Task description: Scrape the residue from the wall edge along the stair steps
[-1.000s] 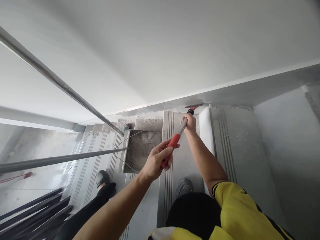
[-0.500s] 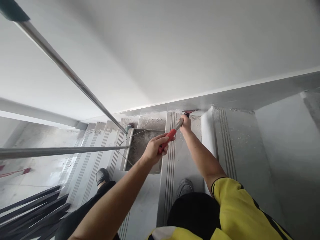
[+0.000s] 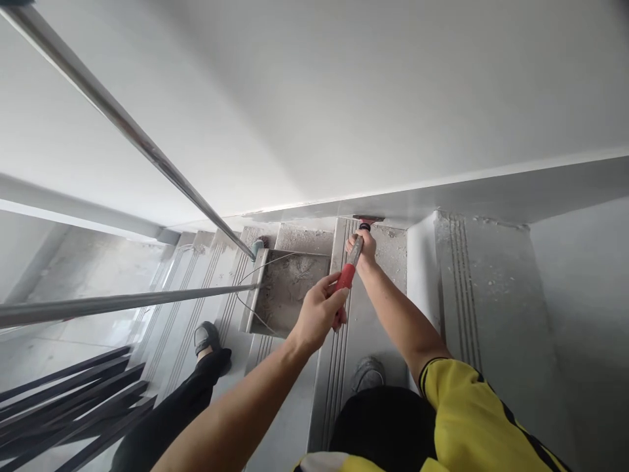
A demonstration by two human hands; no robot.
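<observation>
Both hands grip one long scraper [image 3: 356,252] with a red handle end and a wide, flat head. My left hand [image 3: 322,305] is closed around the red grip. Farther along the shaft, close to the head, my right hand [image 3: 366,249] is wrapped round it. The scraper head [image 3: 369,219] lies against the grey skirting [image 3: 422,200] at the wall's foot, over a dusty stair tread [image 3: 393,246]. Just left of my hands stands an open dustpan [image 3: 253,308] with grey dirt [image 3: 289,275] in it.
A metal pole [image 3: 142,147] rises to the upper left, and another pole [image 3: 122,301] runs left from the dustpan. Dark railing bars [image 3: 73,410] are at lower left. Steps [image 3: 191,288] descend leftward; my shoes [image 3: 206,335] stand on different treads.
The scraper head has slid slightly left along the skirting. My left hand has moved right and down, so the scraper's handle now stands steeper. The view has shifted a little.
</observation>
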